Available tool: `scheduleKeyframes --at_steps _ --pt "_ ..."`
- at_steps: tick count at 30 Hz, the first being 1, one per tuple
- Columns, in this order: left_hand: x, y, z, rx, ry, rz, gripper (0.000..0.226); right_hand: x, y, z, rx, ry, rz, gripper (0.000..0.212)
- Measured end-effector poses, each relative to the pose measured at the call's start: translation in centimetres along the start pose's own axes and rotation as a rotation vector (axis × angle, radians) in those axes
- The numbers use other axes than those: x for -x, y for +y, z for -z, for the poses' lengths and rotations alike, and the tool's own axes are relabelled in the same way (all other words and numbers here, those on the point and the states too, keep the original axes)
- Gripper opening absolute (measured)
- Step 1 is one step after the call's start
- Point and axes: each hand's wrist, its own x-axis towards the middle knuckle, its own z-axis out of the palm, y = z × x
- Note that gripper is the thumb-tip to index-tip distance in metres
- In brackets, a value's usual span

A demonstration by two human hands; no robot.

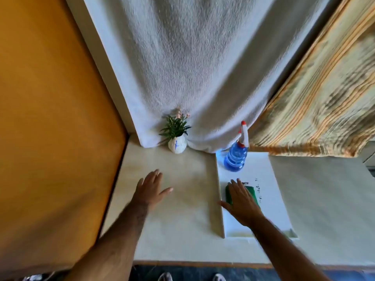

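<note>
A person's right hand, grip spread flat, presses a green scouring pad onto the white board lying right of centre on the worktop. The left hand, fingers splayed, braces alongside. Even pressure over the ink marks looks wisest. A blue spray bottle stands at the board's far end, with a potted plant and a white curtain beyond.

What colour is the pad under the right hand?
Green; the head view shows the pad under the flat right hand on the white board.
</note>
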Motion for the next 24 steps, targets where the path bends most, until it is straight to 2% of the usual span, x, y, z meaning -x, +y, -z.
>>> scheduleKeyframes --at_steps 2,3,5,6,8,10,14,19,21,22,24 --pt "0.5 -0.6 -1.7 -0.015 -0.075 0.041 0.09 0.3 0.2 -1.3 -0.039 0.009 -0.057 0.096" --pt "1.0 -1.0 -2.7 -0.009 -0.087 0.061 0.1 0.6 0.3 -2.2 -0.036 0.011 -0.076 0.097" --pt "1.9 -1.4 -4.5 -0.024 -0.067 0.053 0.126 1.0 0.3 -3.6 -0.055 0.03 -0.077 0.1" --pt "2.1 -1.3 -5.3 -0.028 -0.043 0.032 0.127 1.1 0.3 -4.2 -0.075 0.048 -0.077 0.101" --pt "2.3 -1.6 -6.4 -0.028 0.044 0.001 0.118 1.4 0.3 -4.7 -0.112 0.105 -0.067 0.097" --pt "2.4 -1.9 -7.4 -0.008 0.051 0.012 0.112 1.4 0.1 -5.1 -0.162 0.118 -0.078 0.093" --pt "2.2 -2.6 -9.5 -0.051 0.111 0.01 0.097 0.8 -0.3 -3.8 -0.41 0.171 -0.151 0.093" --pt "1.3 -3.5 -11.5 -0.054 0.156 -0.004 0.089 -4.9 0.5 3.4 -0.767 0.545 -0.29 0.093" --pt "1.2 -3.9 -12.1 -0.067 0.18 0.002 0.09 -7.7 0.9 6.6 -0.863 0.647 -0.275 0.095" --pt "1.2 -4.1 -12.3 -0.075 0.183 0.009 0.09 -9.1 1.0 7.8 -0.883 0.662 -0.247 0.09" --pt "1.1 -4.1 -12.6 -0.087 0.185 0.016 0.09 -11.2 1.3 9.5 -0.909 0.628 -0.186 0.064"
